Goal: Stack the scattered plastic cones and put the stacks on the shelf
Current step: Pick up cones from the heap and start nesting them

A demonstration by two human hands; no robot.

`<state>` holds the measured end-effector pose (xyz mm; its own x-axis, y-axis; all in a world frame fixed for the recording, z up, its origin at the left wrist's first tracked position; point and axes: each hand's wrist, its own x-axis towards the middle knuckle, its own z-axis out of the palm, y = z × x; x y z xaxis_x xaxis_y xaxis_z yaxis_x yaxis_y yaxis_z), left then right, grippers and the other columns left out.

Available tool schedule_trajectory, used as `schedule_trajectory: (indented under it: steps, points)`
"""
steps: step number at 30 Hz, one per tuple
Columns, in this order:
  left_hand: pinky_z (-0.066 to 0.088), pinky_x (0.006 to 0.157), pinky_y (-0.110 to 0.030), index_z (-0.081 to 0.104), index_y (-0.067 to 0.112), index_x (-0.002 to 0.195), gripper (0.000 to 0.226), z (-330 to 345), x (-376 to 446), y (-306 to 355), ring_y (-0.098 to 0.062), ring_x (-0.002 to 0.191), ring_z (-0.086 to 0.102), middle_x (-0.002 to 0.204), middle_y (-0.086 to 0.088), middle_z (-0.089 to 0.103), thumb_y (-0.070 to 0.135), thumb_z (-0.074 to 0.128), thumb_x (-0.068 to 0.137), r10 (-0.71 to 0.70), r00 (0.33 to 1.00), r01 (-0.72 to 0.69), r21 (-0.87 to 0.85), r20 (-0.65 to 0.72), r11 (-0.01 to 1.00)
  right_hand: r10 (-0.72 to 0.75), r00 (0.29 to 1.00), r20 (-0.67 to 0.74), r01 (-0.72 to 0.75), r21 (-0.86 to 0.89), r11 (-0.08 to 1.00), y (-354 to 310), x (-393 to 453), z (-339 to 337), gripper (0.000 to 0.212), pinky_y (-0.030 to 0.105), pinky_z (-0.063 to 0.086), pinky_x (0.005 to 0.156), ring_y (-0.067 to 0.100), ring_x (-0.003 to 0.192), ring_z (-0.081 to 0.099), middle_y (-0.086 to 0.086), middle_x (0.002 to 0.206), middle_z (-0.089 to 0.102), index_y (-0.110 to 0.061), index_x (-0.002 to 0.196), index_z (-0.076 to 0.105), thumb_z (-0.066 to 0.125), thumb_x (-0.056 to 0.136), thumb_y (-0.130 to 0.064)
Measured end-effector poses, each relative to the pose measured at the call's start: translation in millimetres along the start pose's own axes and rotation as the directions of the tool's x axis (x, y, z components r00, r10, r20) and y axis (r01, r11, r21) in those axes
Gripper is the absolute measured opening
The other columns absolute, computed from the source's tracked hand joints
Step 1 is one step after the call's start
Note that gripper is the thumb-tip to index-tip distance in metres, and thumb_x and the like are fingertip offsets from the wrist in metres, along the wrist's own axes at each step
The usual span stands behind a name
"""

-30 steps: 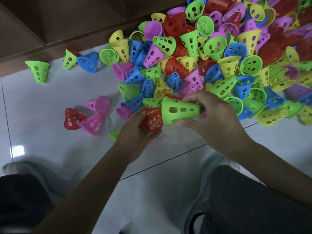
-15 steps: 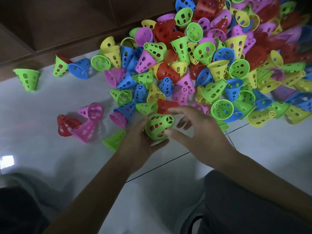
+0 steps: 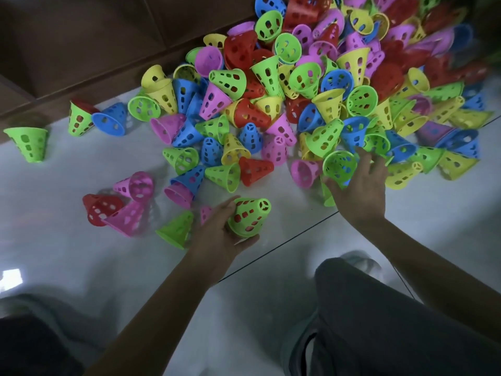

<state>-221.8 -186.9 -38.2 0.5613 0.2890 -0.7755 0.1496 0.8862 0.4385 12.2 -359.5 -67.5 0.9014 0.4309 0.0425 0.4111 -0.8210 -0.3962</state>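
At far left a lone green cone [image 3: 27,143] stands on the pale tiled floor [image 3: 67,253], below the dark wooden shelf [image 3: 81,36]. My left hand [image 3: 222,234] grips a short stack [image 3: 249,217]: a green cone over a red one, narrow end pointing up and away. Further right, my right hand [image 3: 357,185] curls around another green cone [image 3: 340,165] at the near edge of the big multicoloured pile of cones [image 3: 325,77].

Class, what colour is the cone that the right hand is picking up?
Green, held by the right hand; head view.
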Motion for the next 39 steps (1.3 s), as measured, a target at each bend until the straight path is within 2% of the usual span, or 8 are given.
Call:
schedule_trajectory:
  steps: [5,11,15,18,21,25,33,39]
  points:
    - [0.056,0.090,-0.052,0.057,0.018,0.138,0.038,7.8,-1.7,1.0,-0.039,0.123,0.061,0.136,-0.015,0.063,0.027,0.052,0.102,-0.023,1.000,0.024,0.031,-0.017,0.999,-0.076,0.972,0.220,0.115,-0.167,0.979,-0.8,22.7,9.7,0.090,0.056,0.046,0.097,0.042,0.122,0.044,0.021,0.139,0.040,-0.018,0.146,0.033,0.082,0.074,-0.039]
    - [0.059,0.086,-0.051,0.056,0.017,0.139,0.039,15.9,-2.7,5.2,-0.040,0.122,0.062,0.137,-0.018,0.060,0.028,0.054,0.102,-0.026,0.999,0.028,0.055,-0.041,0.998,-0.017,0.987,0.157,0.059,-0.263,0.963,-14.5,31.9,-1.1,0.073,0.053,0.047,0.092,0.041,0.114,0.050,0.019,0.126,0.050,-0.005,0.131,0.042,0.079,0.076,-0.033]
    - [0.058,0.086,-0.051,0.055,0.015,0.138,0.039,25.0,-7.0,6.2,-0.038,0.118,0.063,0.137,-0.020,0.059,0.028,0.053,0.102,-0.027,0.999,0.030,0.095,-0.034,0.995,0.101,0.995,0.021,-0.103,0.104,0.989,-36.0,20.2,-26.3,0.076,0.047,0.046,0.093,0.034,0.111,0.053,0.014,0.117,0.057,-0.003,0.124,0.047,0.083,0.074,-0.047]
    - [0.059,0.084,-0.049,0.055,0.016,0.138,0.037,34.3,-11.3,6.7,-0.036,0.112,0.065,0.137,-0.019,0.058,0.027,0.052,0.102,-0.015,1.000,0.018,0.139,-0.024,0.990,0.344,0.869,0.357,-0.495,0.588,0.640,-74.2,3.4,-57.9,0.068,0.035,0.050,0.085,0.021,0.096,0.061,-0.002,0.102,0.066,-0.009,0.125,0.050,0.084,0.077,-0.042]
    - [0.059,0.083,-0.048,0.054,0.016,0.138,0.037,38.8,-10.5,6.4,-0.034,0.108,0.066,0.135,-0.019,0.059,0.027,0.053,0.103,-0.014,0.999,0.018,0.138,-0.032,0.990,0.035,0.699,0.714,-0.703,0.677,0.221,-101.7,-14.8,-79.3,0.044,0.032,0.051,0.092,0.020,0.106,0.066,-0.003,0.104,0.076,-0.012,0.129,0.061,0.070,0.090,-0.032]
    - [0.058,0.081,-0.046,0.058,0.011,0.135,0.038,42.5,-8.4,7.2,-0.035,0.111,0.065,0.133,-0.020,0.063,0.031,0.052,0.103,-0.032,0.999,0.035,0.104,-0.035,0.994,-0.129,0.681,0.721,-0.725,0.689,0.024,-121.9,-25.0,-92.0,0.035,0.035,0.049,0.105,0.024,0.119,0.065,0.008,0.126,0.070,-0.009,0.129,0.063,0.063,0.095,-0.020]
    - [0.059,0.074,-0.040,0.061,0.012,0.133,0.041,58.0,-8.7,30.7,-0.035,0.117,0.063,0.130,-0.016,0.067,0.037,0.053,0.102,-0.059,0.998,0.055,0.154,0.018,0.987,-0.227,0.711,0.666,-0.672,0.738,0.061,-125.6,-22.6,-75.7,0.079,0.040,0.039,0.114,0.023,0.125,0.061,0.012,0.131,0.066,-0.001,0.145,0.040,0.079,0.076,-0.009]
    - [0.057,0.082,-0.043,0.062,0.012,0.133,0.044,74.8,-13.9,46.5,-0.032,0.110,0.067,0.123,-0.014,0.071,0.042,0.047,0.105,-0.030,0.999,0.027,0.104,0.021,0.994,-0.149,0.793,0.590,-0.472,0.751,0.462,-128.9,-26.7,-76.6,0.066,0.037,0.053,0.100,0.022,0.112,0.068,0.006,0.116,0.073,-0.015,0.126,0.060,0.090,0.068,-0.008]
